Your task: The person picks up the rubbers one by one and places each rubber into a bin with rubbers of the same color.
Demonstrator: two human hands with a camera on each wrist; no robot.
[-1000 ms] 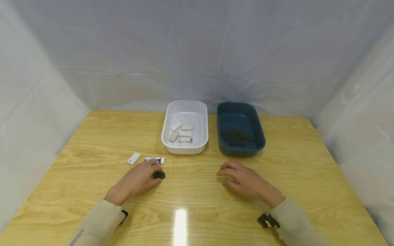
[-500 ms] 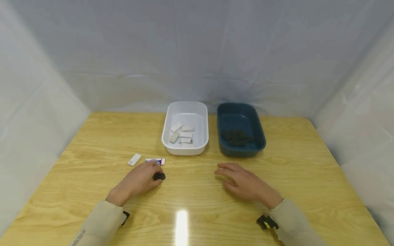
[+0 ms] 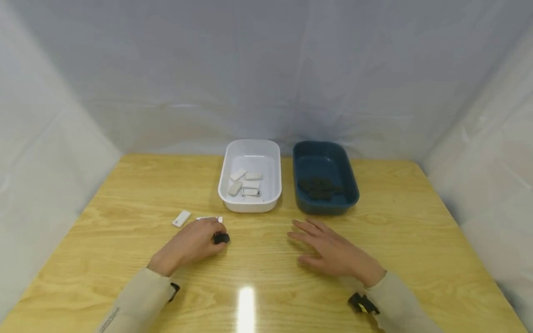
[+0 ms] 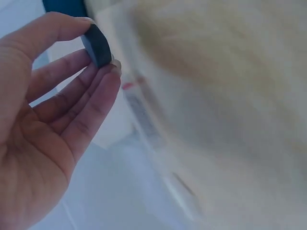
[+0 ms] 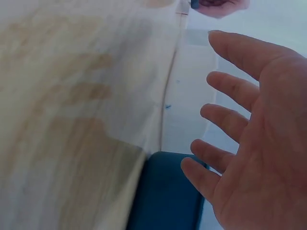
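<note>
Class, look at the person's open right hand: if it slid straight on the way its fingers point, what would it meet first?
Probably the white tray: the right hand points forward and leftward over bare table, though depth is uncertain.

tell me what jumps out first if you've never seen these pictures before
Two tubs at the back of the wooden table stand side by side: a white tub holding white erasers and a dark blue tub holding dark ones. Nearer the camera, the left hand pinches a small dark eraser, while the right hand spreads open above the table.
</note>
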